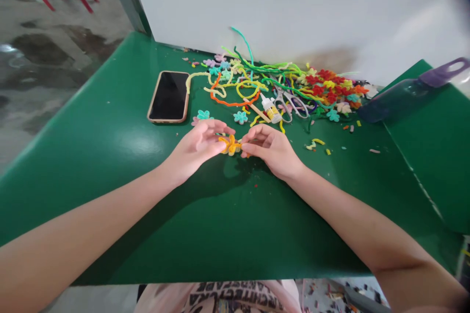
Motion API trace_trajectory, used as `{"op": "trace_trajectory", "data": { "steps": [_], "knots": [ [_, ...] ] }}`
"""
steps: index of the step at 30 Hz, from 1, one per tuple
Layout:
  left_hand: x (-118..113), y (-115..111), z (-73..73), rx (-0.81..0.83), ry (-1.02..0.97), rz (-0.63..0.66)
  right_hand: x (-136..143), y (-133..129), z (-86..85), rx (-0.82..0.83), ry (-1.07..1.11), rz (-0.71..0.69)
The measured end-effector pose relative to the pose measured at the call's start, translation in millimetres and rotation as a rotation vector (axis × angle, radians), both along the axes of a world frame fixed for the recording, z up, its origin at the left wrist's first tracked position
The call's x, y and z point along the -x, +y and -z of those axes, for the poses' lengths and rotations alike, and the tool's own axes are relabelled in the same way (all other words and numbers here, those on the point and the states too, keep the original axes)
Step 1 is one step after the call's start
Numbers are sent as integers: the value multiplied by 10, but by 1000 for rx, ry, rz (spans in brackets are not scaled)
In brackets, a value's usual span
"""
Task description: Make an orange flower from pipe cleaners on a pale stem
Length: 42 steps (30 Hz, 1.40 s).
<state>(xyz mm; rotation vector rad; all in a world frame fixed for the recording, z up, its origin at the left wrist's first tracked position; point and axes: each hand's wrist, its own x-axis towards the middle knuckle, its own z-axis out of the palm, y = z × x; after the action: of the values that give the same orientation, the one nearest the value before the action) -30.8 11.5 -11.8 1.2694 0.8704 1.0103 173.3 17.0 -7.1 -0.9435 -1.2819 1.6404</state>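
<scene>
Between my two hands is an orange pipe-cleaner flower [231, 145], held just above the green table. My left hand [200, 144] pinches its left side between thumb and fingers. The flower's right side is pinched by my right hand [270, 149], whose fingertips partly cover it. Just beyond my hands lie a blue pipe-cleaner flower [241, 117] and a turquoise one [203, 114]. A small glue bottle [270, 109] with a yellow label rests behind my right hand, beside grey-handled scissors [292, 102].
A phone [169, 97] lies at the left. Loose pipe cleaners [253, 85] tangle along the white wall [275, 10], with a heap of red, yellow and orange flowers [328, 85] to their right. A purple-capped bottle [404, 93] leans at the right. Offcuts [317, 142] dot the green table [227, 234].
</scene>
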Motion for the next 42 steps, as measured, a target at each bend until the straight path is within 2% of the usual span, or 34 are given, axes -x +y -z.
{"op": "trace_trajectory", "data": {
  "steps": [3, 8, 11, 14, 17, 21, 24, 31, 33, 36, 39, 42],
  "knots": [
    [16, -34, -25, -308, 161, 12, -25, 36, 2, 131, 47, 5],
    [9, -90, -42, -763, 474, -124, -23, 23, -22, 221, 86, -25],
    [1, -92, -31, -917, 486, -119, -8, 0, -27, 209, 93, -65],
    [4, -89, -19, -941, 468, -123, 5, -18, -14, 176, 76, -95],
    [13, -102, -10, -870, 476, -141, 12, -18, 1, 117, 53, -93],
    [11, -127, -2, -587, 493, -194, 15, -3, -5, 38, -16, -62],
    [2, -115, 3, -404, 401, -193, 15, -6, -18, -32, -82, -42],
    [-6, -40, 10, -108, 202, -130, 18, -65, -38, -313, -220, -9],
    [-5, -28, 5, -29, 131, -103, 12, -81, -42, -442, -281, 8],
    [-3, -17, -10, 63, 45, -53, -17, -97, -33, -738, -415, 46],
    [-1, -8, -23, 106, -3, 0, -64, -102, -2, -1027, -470, 9],
    [3, -4, -20, 150, -23, 29, -83, -97, 35, -1160, -494, -50]
  ]
}}
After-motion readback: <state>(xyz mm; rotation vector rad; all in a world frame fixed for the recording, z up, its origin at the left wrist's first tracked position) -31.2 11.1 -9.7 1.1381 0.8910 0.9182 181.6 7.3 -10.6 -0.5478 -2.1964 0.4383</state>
